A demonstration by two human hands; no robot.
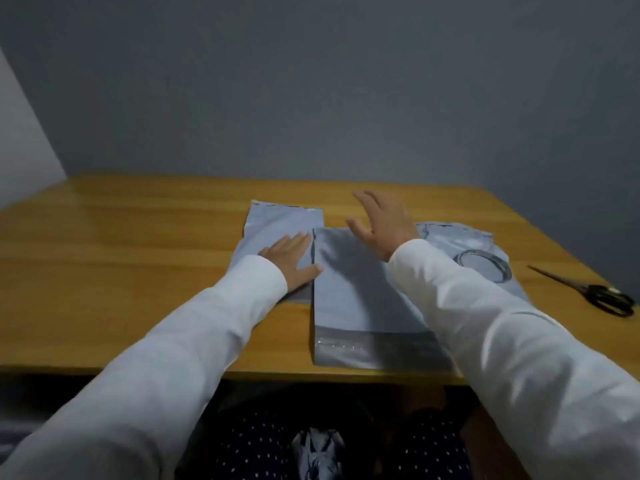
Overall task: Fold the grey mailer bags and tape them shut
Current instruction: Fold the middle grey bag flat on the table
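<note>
We record the wooden worktop (138, 244) as the largest item, its near edge running across the lower frame and its far edge meeting a grey wall (311, 81). We take the front mailer bag (356, 296) as landmark: a grey bag lying flat, its near end carrying a glossy strip (374, 344) just short of the worktop's near edge. Left of the landmark and a little farther back lies a second grey mailer bag (277, 223), its right edge tucked against or just under the landmark's left edge; we cannot tell which. Right of the landmark, partly under the sleeve, a third grey bag (485, 268) shows a printed ring. Well right of the landmark, black scissors (602, 296) lie near the worktop's right edge, blades closed, pointing back toward the bags. The left hand (294, 261) lies palm down on the second bag at the landmark's left edge, fingers (304, 239) flat, extended, gripping nothing. The right hand (381, 223) hovers over the landmark's far edge, fingers spread open, holding nothing. Left of the landmark the worktop is bare wood to its left edge; a band of bare wood also lies behind the bags.
</note>
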